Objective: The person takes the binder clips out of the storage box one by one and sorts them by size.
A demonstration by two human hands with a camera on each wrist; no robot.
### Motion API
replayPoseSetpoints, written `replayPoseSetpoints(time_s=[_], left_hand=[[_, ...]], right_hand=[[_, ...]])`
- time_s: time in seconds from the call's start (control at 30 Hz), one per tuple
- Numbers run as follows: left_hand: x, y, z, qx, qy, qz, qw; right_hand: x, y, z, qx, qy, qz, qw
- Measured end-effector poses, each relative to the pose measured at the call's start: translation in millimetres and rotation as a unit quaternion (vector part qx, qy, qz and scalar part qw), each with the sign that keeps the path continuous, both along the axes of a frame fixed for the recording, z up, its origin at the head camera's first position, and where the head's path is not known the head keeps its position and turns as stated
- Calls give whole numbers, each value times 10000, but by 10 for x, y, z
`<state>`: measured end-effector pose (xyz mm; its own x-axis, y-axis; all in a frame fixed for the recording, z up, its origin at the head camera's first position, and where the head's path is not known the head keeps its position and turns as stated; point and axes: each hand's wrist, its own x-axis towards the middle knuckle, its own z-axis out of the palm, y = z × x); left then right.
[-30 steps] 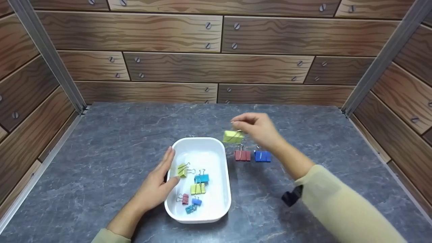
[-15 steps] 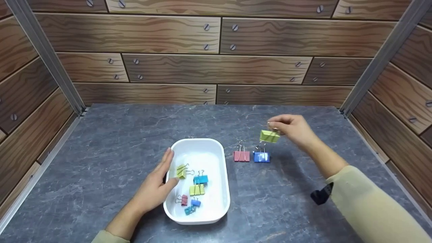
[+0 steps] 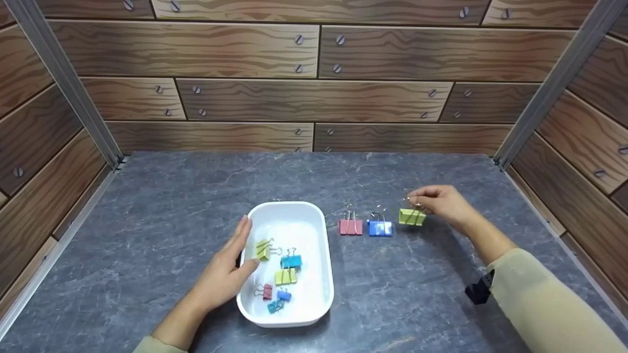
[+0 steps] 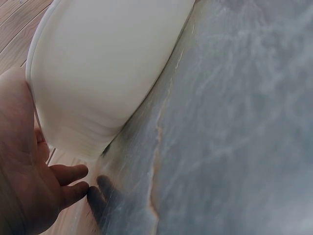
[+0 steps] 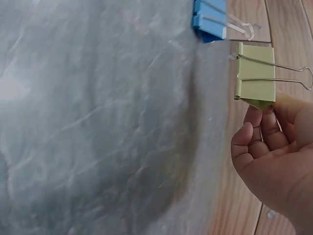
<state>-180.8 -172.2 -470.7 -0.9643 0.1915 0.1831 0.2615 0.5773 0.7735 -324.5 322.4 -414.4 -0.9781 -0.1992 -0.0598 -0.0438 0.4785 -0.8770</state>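
Observation:
In the head view my right hand (image 3: 444, 203) pinches a yellow-green binder clip (image 3: 411, 217) by its wire handles, close over the table at the right end of a row. The same clip (image 5: 257, 74) hangs large in the right wrist view, above my right hand (image 5: 274, 152) with its lower fingers curled. To its left stand a blue binder clip (image 3: 380, 228) and a red binder clip (image 3: 351, 227), handles up. My left hand (image 3: 223, 272) rests along the left side of a white tray (image 3: 321, 294), fingers fairly straight outside, thumb over the rim.
Inside the tray lie a teal clip (image 3: 291, 261), two yellow-green clips, one of them (image 3: 285, 277) beside the teal one, and small red (image 3: 267, 292), blue (image 3: 284, 295) and teal (image 3: 275, 307) clips. Wood-patterned walls (image 3: 196, 46) enclose the grey marbled table (image 3: 186, 196).
My right hand has carried the yellow-green binder clip rightward past the red and blue clips, then lowered it beside the blue one. The left hand and the tray have stayed put.

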Motion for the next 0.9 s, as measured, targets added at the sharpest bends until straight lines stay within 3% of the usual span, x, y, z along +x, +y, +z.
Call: replayPoseSetpoints(time_s=[0.5, 0.9], left_hand=[[-1, -12, -11, -37, 48, -3, 10000], [0, -8, -13, -60, 51, 9, 10000]], right_hand=[[2, 124, -184, 339, -409, 64, 9986], [-23, 141, -289, 553, -328, 72, 9979]])
